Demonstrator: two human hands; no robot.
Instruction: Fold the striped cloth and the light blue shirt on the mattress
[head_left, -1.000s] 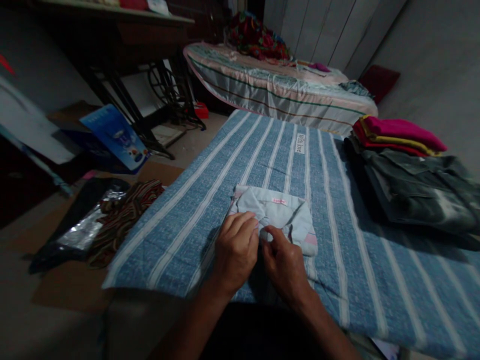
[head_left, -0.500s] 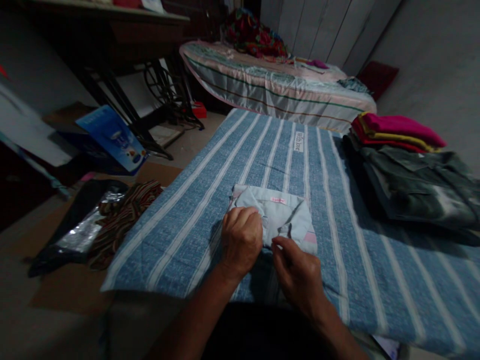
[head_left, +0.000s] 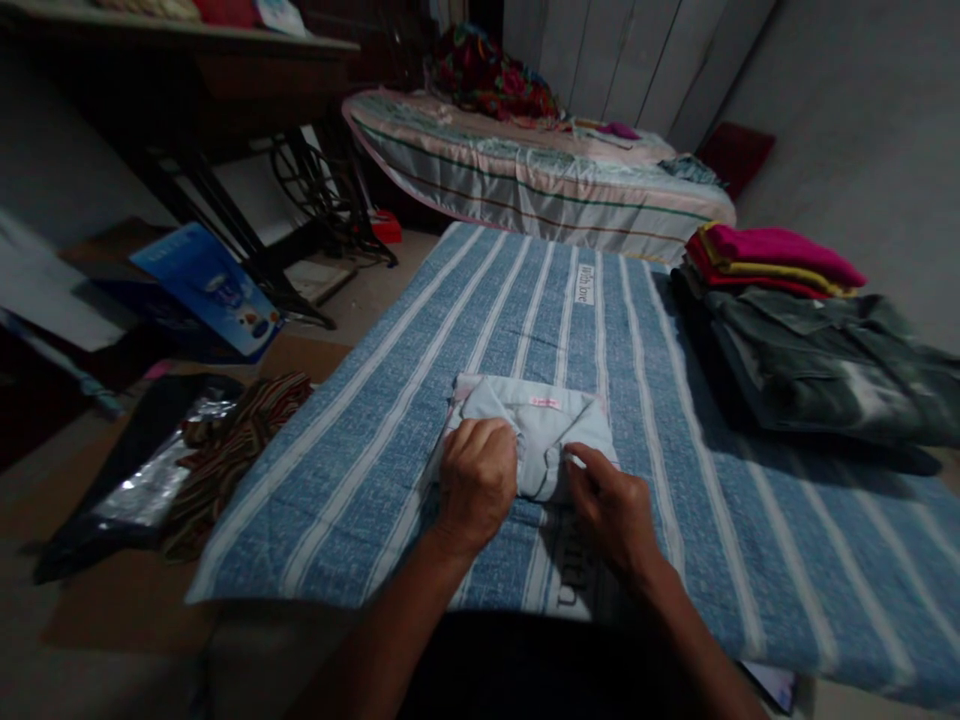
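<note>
A pale blue-grey collared shirt [head_left: 541, 425], folded into a compact rectangle, lies in front of me with its collar and a small pink-lettered label at the far side. My left hand [head_left: 478, 480] is curled closed on the shirt's near left part; its fingertips are hidden behind the knuckles. On the right side, my right hand [head_left: 611, 498] has thumb and forefinger together at the edge of the collar. Beneath the shirt is a blue cloth with white stripes [head_left: 360, 470], spread over a table-like surface.
Folded dark green clothes [head_left: 817, 350] and a magenta, yellow and red pile [head_left: 780, 262] sit at the right. A draped bed [head_left: 525, 180] stands behind. To the left are a treadle sewing-machine table [head_left: 225, 60], a blue box [head_left: 217, 290] and a striped cloth [head_left: 232, 450] on the floor.
My right hand has shifted right and a little farther along the shirt's collar, away from the left hand. My left hand stays on the shirt's left part. The view has shifted slightly.
</note>
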